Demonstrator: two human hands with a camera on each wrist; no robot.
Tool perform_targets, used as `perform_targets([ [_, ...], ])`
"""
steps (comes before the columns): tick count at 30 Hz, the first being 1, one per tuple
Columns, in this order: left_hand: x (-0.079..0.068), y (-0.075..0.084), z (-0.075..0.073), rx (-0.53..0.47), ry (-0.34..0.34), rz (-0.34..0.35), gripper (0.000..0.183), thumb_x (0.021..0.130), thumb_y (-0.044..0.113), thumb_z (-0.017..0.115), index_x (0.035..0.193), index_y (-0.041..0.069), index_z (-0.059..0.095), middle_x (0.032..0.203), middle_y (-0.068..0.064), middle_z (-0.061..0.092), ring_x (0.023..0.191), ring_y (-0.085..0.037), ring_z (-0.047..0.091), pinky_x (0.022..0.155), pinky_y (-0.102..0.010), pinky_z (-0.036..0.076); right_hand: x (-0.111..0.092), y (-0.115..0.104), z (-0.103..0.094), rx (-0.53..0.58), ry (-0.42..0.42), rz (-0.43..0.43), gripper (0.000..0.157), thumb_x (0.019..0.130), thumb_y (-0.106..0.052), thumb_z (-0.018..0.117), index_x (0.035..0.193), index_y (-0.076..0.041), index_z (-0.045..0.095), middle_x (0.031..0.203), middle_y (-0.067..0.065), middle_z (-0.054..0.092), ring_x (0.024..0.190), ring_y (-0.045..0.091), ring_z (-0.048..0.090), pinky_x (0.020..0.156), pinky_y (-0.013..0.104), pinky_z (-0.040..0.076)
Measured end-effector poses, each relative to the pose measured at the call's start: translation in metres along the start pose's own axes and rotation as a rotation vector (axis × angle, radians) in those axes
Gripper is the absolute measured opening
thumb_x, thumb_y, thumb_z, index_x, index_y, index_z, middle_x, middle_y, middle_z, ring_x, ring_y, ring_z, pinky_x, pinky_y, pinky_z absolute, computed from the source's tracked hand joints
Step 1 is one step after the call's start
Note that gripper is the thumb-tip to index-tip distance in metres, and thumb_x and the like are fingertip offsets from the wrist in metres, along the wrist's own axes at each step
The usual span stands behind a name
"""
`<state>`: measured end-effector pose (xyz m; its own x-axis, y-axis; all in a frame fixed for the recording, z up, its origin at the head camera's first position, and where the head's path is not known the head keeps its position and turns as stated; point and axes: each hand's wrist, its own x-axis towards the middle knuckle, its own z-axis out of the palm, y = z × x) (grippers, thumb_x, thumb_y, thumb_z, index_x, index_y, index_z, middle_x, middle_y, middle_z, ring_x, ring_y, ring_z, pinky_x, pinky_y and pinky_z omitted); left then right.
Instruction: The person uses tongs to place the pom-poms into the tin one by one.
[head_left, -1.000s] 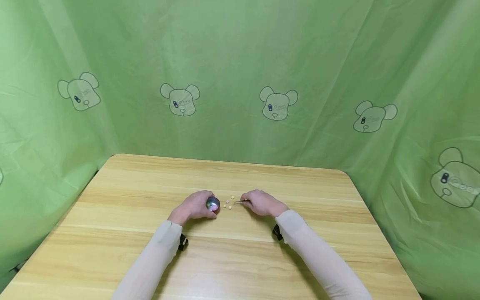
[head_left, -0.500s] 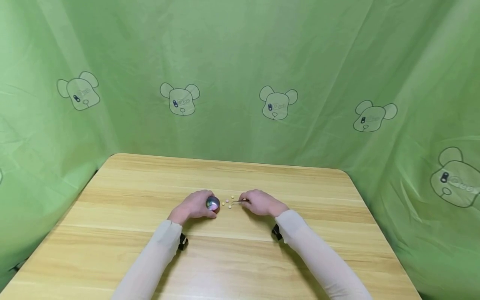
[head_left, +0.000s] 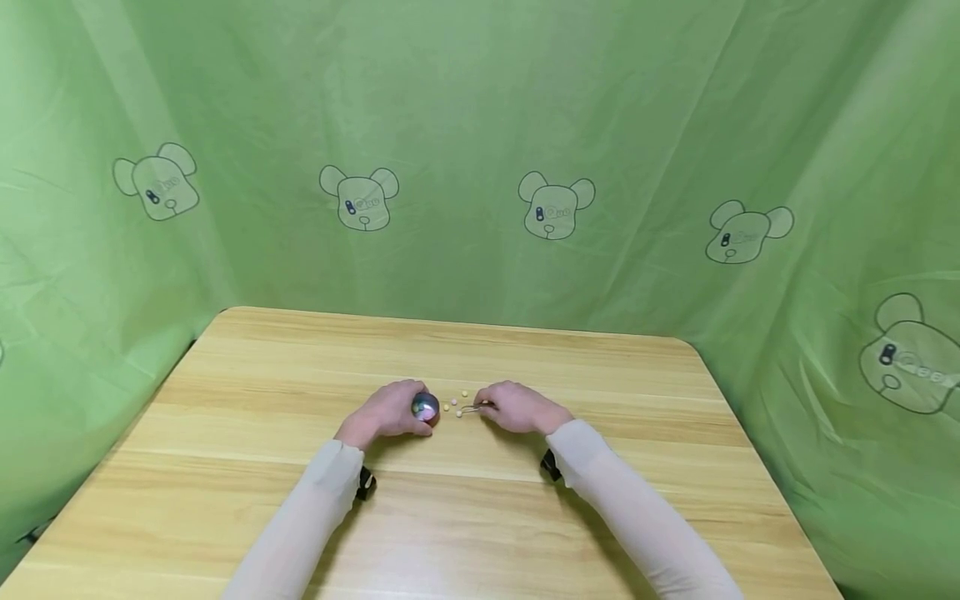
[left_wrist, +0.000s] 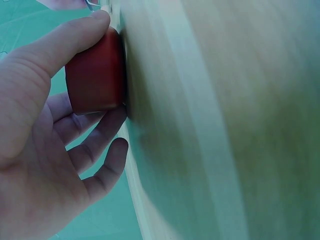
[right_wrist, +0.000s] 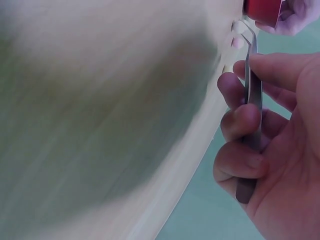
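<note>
My left hand [head_left: 386, 410] holds a small red cup [left_wrist: 97, 72] between thumb and fingers on the wooden table. From above, its shiny metallic inside [head_left: 425, 407] shows pinkish and greenish spots, too small to make out. My right hand [head_left: 513, 407] grips metal tweezers [right_wrist: 254, 95] with bent tips, which point left toward the cup. Just right of the cup lie several tiny balls: a pink one [head_left: 453, 402], a pale one [head_left: 459, 414] and yellow ones [head_left: 465, 393]. The tweezer tips are spread close by a pale ball [right_wrist: 237, 26]; whether they touch it I cannot tell.
The light wooden table [head_left: 480, 517] runs under both forearms. Behind and beside it hangs a green curtain [head_left: 457, 100] printed with bear faces. A dark strap [head_left: 365, 483] sits at the left wrist, another dark piece [head_left: 551, 465] at the right.
The right hand and tweezers have shifted slightly left toward the balls and cup. One yellow ball lies a little nearer the cup than a second ago. The left hand and cup have stayed put.
</note>
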<state>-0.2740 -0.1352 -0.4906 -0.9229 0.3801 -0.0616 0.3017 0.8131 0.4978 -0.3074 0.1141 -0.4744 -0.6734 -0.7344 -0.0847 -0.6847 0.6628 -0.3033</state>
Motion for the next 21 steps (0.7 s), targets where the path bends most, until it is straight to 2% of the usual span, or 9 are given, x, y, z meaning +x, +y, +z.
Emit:
perform_targets([
  [9,0.0009,-0.0001,-0.0001,0.001,-0.001,-0.016,0.055,0.069,0.035,0.084,0.110,0.010,0.059,0.101,-0.001,0.060,0.093,-0.019,0.057,0.085,-0.036,0.046,0.0027,-0.0003,0.0023,-0.020,-0.007,-0.006,0.017,0.097,-0.018,0.053,0.106,-0.012,0.067,0.101,-0.001,0.066,0.092,0.012,0.061,0.084,0.033,0.049],
  [16,0.0006,0.0000,0.0001,0.004,-0.005,-0.013,0.055,0.069,0.035,0.084,0.111,0.010,0.058,0.102,-0.002,0.061,0.093,-0.019,0.057,0.085,-0.037,0.046,0.0013,0.0018,0.0028,-0.046,0.022,-0.069,0.016,0.097,-0.016,0.053,0.103,-0.012,0.068,0.098,-0.001,0.067,0.091,0.012,0.062,0.084,0.032,0.049],
  [21,0.0003,0.0002,0.0004,0.005,-0.004,-0.011,0.055,0.070,0.034,0.084,0.112,0.009,0.058,0.103,-0.003,0.060,0.094,-0.019,0.056,0.085,-0.037,0.046,-0.0006,0.0036,0.0020,-0.054,0.039,-0.074,0.017,0.097,-0.015,0.053,0.105,-0.011,0.068,0.100,0.001,0.067,0.094,0.015,0.063,0.086,0.033,0.049],
])
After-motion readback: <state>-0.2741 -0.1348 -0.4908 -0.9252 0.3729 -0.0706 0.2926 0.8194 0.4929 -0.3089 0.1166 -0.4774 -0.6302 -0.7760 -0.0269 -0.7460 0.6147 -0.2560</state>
